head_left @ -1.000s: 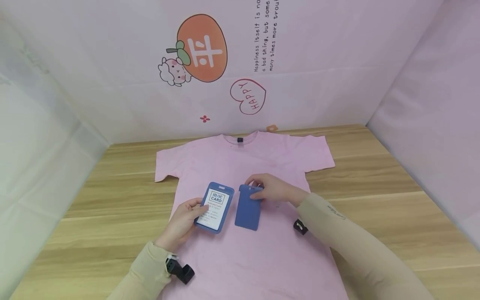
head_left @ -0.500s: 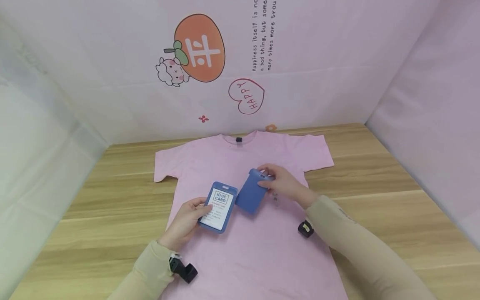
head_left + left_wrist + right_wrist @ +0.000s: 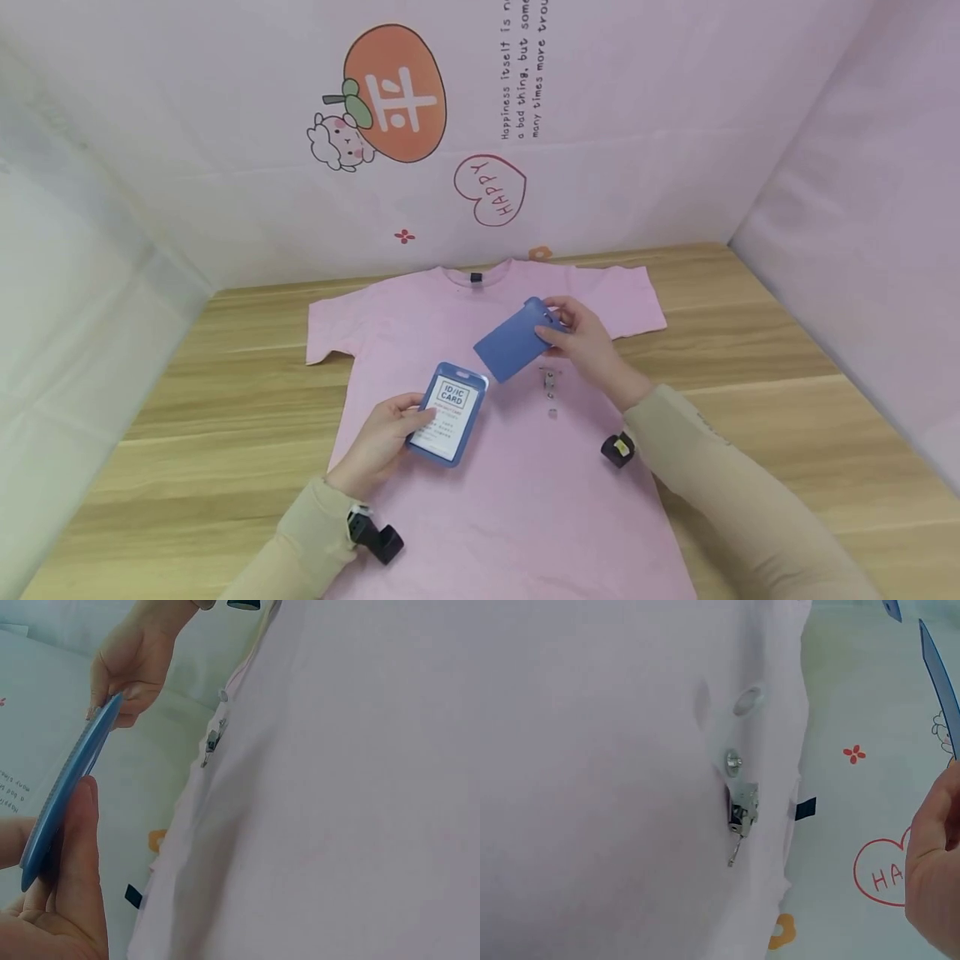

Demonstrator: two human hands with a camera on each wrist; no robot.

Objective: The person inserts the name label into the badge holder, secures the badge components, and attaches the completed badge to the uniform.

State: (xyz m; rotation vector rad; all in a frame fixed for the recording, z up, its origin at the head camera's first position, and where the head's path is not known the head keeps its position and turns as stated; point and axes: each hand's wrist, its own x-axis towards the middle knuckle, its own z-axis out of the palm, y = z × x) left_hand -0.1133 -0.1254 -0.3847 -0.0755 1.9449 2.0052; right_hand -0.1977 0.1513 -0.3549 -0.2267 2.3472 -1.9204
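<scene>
In the head view my left hand point(image 3: 381, 440) holds a blue ID card holder point(image 3: 447, 417) with a white "ID/IC CARD" insert facing up, thumb across its front. My right hand point(image 3: 592, 343) pinches a plain blue badge cover point(image 3: 510, 343) by its slotted end, tilted and raised above and to the right of the holder. The two pieces are apart. Below the right hand, a small metal badge clip point(image 3: 550, 382) with a clear snap strap lies on a pink T-shirt point(image 3: 510, 517). The right wrist view shows this clip point(image 3: 742, 810) closely.
The T-shirt is spread over a wooden table point(image 3: 780, 375), its collar toward the back. Printed pale cloth point(image 3: 615, 125) walls the table behind and on both sides. Black devices point(image 3: 375, 533) are strapped at the wrists.
My right hand has lifted the blue cover up and away to the right, turning it to a slant and uncovering the clip. My left hand has shifted slightly right with the holder.
</scene>
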